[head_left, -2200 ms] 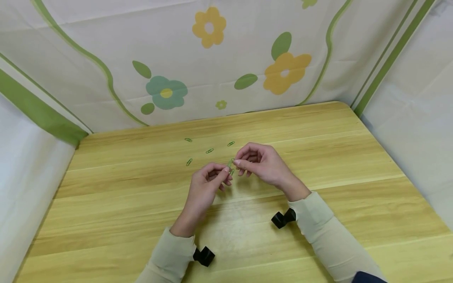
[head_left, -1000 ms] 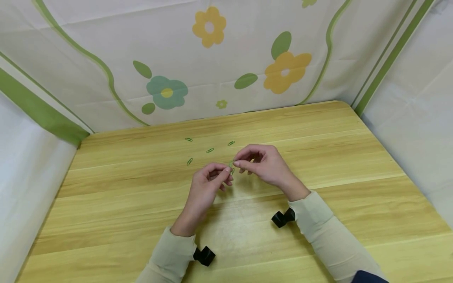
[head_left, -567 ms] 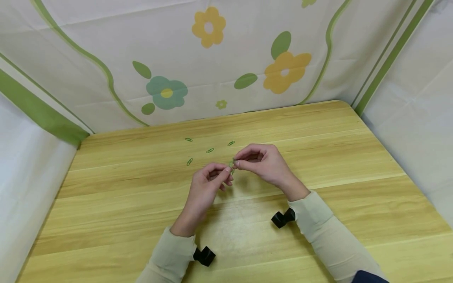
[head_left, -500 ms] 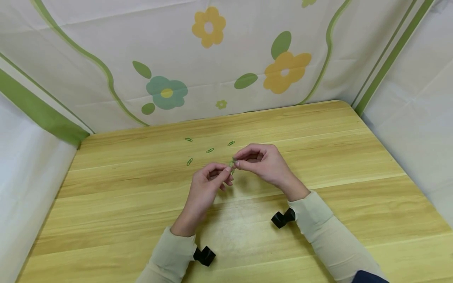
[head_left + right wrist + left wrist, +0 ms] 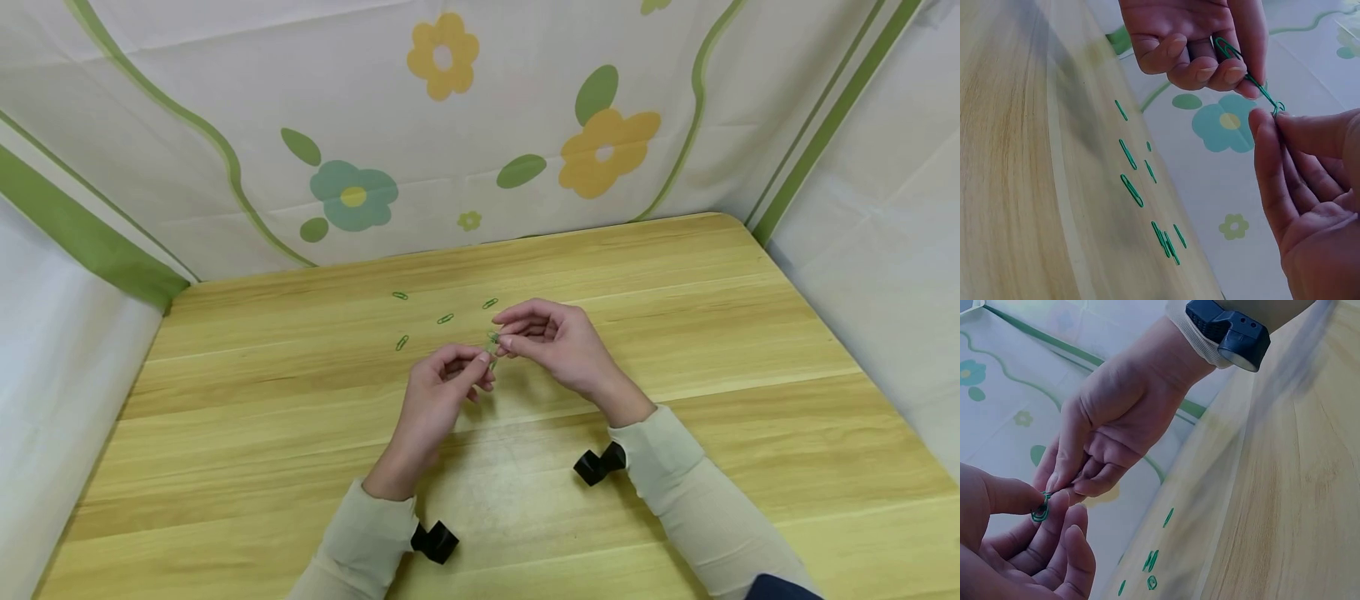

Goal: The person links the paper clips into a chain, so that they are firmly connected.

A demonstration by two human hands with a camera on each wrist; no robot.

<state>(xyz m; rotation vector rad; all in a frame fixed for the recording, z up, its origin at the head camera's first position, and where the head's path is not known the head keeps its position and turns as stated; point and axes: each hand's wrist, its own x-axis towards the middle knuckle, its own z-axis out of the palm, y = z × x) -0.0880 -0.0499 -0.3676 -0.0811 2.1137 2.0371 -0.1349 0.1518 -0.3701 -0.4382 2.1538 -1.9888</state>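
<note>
Between both hands, near the middle of the table, is a short run of linked green paper clips. My left hand pinches it between thumb and index finger. In the right wrist view one paper clip hangs out behind the left fingers, and another stretches from them to the right fingertips. My right hand pinches the small upper end with its thumb and a finger, its index finger raised. The left wrist view shows a green loop by the left thumb. Fingertips partly hide where the clips meet.
Several loose green paper clips lie on the wooden table beyond the hands, among them one at the back left and one nearer the right hand. A flowered curtain stands along the table's far edge.
My right index finger has lifted off the clip, and the right thumb has shifted slightly. More of the clip's upper end shows. The left hand and the loose clips stay in place.
</note>
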